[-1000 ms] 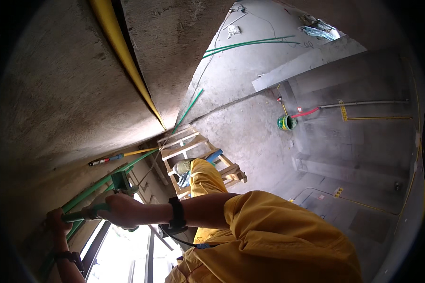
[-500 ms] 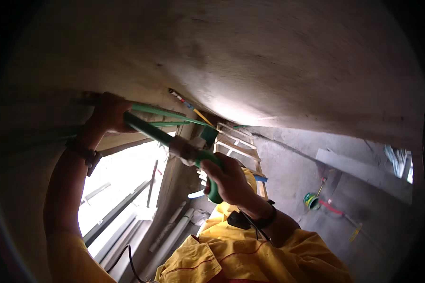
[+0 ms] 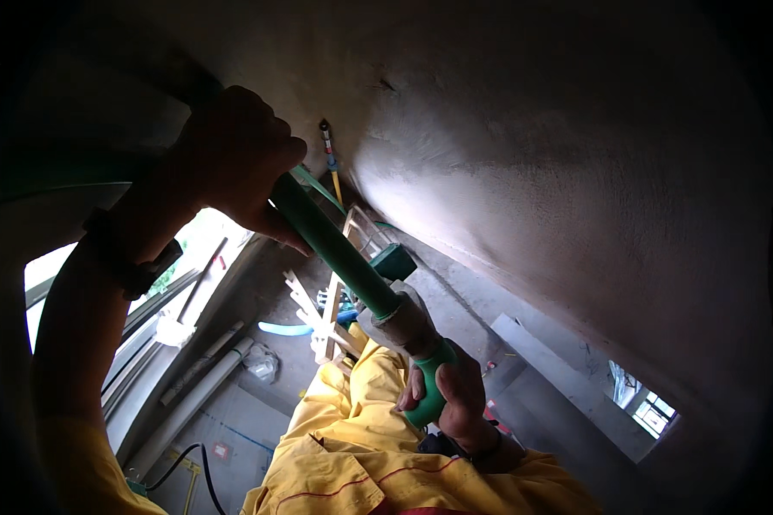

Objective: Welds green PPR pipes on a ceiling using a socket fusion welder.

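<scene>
A green plastic pipe (image 3: 335, 246) slants down from my left hand (image 3: 236, 159), whose fingers are closed round it. The pipe's lower end meets the metal heating head (image 3: 404, 324) of what looks like a pipe fusion welder with a green body (image 3: 392, 262) behind it. From the other side, my right hand (image 3: 455, 390) grips a curved green elbow fitting (image 3: 434, 396), its mouth against the same metal head. How deep the pipe and the elbow sit in the head is hidden.
A wooden ladder (image 3: 335, 313) stands below, beside my yellow-clad legs. A rough wall (image 3: 532, 154) rises close on the right. Bright windows (image 3: 159, 279) lie at left, with long white pipes (image 3: 202, 395) beneath. A blue tube (image 3: 285, 329) lies near the ladder. A yellow-handled rod (image 3: 331, 163) leans beyond.
My view has shifted, and the pipe, welder head and elbow now appear lower, nearer my body. My left hand looks larger and closer. Both hands keep their holds.
</scene>
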`<move>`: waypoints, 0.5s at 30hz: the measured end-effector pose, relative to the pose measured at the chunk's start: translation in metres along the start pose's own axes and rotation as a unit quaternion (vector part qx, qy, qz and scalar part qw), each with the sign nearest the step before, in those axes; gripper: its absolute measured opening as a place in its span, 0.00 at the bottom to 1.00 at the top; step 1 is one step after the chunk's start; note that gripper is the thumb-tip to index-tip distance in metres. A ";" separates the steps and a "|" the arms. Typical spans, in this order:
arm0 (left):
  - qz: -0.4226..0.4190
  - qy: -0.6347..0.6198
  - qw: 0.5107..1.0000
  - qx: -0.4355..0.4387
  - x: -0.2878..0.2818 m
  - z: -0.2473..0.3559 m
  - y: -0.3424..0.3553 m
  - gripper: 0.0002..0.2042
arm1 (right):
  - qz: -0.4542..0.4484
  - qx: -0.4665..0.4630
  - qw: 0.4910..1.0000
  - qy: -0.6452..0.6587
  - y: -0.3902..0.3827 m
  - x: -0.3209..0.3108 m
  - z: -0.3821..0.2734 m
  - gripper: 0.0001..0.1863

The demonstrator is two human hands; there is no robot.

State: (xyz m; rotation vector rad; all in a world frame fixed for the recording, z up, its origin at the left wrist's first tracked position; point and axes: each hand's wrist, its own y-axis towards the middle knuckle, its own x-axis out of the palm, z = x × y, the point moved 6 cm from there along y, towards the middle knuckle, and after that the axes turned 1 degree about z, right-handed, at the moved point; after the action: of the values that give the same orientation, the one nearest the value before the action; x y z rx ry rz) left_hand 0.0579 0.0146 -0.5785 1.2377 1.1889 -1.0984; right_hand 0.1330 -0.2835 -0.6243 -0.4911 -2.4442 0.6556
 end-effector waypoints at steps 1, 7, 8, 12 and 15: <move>-0.027 0.004 1.000 0.003 0.008 -0.002 0.003 0.35 | -0.005 0.001 1.000 0.003 0.004 0.001 -0.001 0.26; -0.050 -0.031 0.998 0.002 0.021 0.001 0.012 0.34 | 0.001 0.019 1.000 0.020 0.002 -0.006 0.001 0.25; -0.049 -0.035 0.998 0.003 0.019 0.001 0.012 0.33 | -0.004 0.026 0.999 0.039 0.001 -0.005 0.001 0.24; -0.064 -0.060 0.996 -0.003 0.018 0.000 0.011 0.33 | 0.024 0.054 0.997 0.053 0.001 -0.003 0.003 0.28; -0.022 -0.053 0.998 0.011 0.017 0.000 0.011 0.32 | 0.019 0.061 0.996 0.057 0.001 -0.005 0.004 0.28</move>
State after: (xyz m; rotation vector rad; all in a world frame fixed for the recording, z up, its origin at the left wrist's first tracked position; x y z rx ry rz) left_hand 0.0700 0.0153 -0.5943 1.1606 1.1303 -1.1971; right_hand 0.1350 -0.2858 -0.6297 -0.5121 -2.2771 0.7649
